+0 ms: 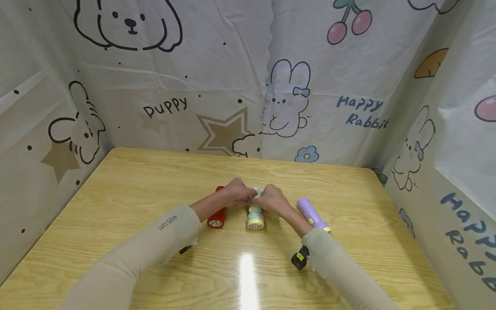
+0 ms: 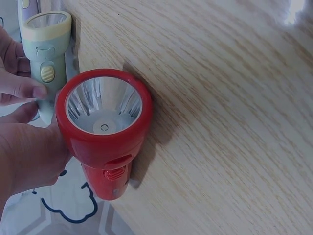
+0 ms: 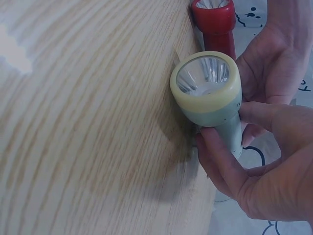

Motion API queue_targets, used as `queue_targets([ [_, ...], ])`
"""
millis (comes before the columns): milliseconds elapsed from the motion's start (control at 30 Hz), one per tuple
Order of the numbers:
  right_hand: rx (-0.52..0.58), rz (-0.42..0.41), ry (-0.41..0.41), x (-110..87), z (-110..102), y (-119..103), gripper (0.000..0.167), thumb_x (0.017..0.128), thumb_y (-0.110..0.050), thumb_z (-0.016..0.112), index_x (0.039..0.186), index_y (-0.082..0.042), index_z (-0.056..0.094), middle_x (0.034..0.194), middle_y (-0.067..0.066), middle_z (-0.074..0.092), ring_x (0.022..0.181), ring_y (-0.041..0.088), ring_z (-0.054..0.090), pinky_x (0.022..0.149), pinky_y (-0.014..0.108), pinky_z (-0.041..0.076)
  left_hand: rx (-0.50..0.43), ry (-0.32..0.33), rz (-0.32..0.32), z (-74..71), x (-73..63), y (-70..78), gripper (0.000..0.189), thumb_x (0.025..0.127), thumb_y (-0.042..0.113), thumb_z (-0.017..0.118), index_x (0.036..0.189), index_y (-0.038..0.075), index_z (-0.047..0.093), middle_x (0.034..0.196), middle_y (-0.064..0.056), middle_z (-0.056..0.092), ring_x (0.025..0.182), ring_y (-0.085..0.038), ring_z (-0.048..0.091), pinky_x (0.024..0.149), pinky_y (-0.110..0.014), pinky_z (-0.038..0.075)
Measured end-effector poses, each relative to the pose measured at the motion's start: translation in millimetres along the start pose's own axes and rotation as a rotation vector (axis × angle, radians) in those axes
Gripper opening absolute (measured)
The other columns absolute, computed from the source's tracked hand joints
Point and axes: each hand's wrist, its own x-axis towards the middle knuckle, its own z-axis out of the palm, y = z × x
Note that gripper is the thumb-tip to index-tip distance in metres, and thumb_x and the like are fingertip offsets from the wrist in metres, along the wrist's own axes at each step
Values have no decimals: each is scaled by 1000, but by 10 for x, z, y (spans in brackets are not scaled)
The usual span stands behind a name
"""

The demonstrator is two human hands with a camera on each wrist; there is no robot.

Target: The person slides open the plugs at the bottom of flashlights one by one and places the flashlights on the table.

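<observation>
A pale green flashlight (image 1: 255, 217) with a cream rim lies between both hands, its lens toward me. My right hand (image 1: 272, 200) grips its body; in the right wrist view the fingers (image 3: 222, 156) and thumb close around it just behind the head. My left hand (image 1: 237, 192) holds the flashlight's tail end, its fingertips mostly hidden behind the body. Beside the left wrist, a red flashlight (image 2: 105, 142) lies partly under the forearm in the head view, lens toward me. The green flashlight's cream switch (image 2: 47, 73) faces up.
To the right lies a purple flashlight (image 1: 310, 212) with a yellow rim, partly covered by the right sleeve. The wooden table (image 1: 155, 172) meets a printed cloth wall (image 1: 217, 77) at the back and sides. Black wrist cameras hang beneath both cuffs.
</observation>
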Motion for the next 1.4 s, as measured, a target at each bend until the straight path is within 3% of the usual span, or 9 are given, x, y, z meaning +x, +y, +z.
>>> queue_targets([
  [267, -20, -11, 9, 15, 6, 14, 25, 82, -21, 80, 72, -3, 65, 65, 7, 65, 59, 22, 64, 44, 20, 43, 11, 10, -24, 8, -13, 15, 24, 89, 8, 70, 100, -12, 64, 90, -13, 64, 68, -14, 65, 72, -27, 59],
  [533, -7, -7, 1, 12, 13, 22, 26, 83, -22, 80, 74, -2, 65, 68, 8, 65, 58, 20, 64, 48, 23, 50, 17, 22, -46, 27, -2, 10, 25, 91, 9, 71, 103, -12, 63, 96, -14, 63, 71, -15, 66, 72, -26, 59],
  [767, -14, -7, -3, 20, 16, 28, 27, 82, -21, 80, 70, -2, 65, 64, 7, 63, 57, 19, 62, 45, 21, 46, 11, 1, -51, 37, 9, 5, 24, 92, 8, 71, 104, -12, 64, 98, -14, 62, 76, -17, 66, 74, -26, 59],
  [1000, 2, -8, -10, 11, 15, 30, 23, 84, -19, 77, 75, 0, 66, 70, 9, 66, 60, 20, 65, 56, 30, 58, 20, -6, -45, 49, 10, -2, 23, 93, 9, 68, 104, -12, 65, 94, -13, 63, 74, -16, 65, 74, -29, 60],
  [1400, 13, -10, -22, 14, -6, 35, 20, 82, -17, 76, 77, 0, 67, 71, 10, 66, 59, 20, 63, 54, 28, 56, 66, -8, -31, 46, -31, 17, 24, 94, 12, 67, 104, -10, 63, 94, -13, 62, 77, -19, 63, 71, -30, 61],
])
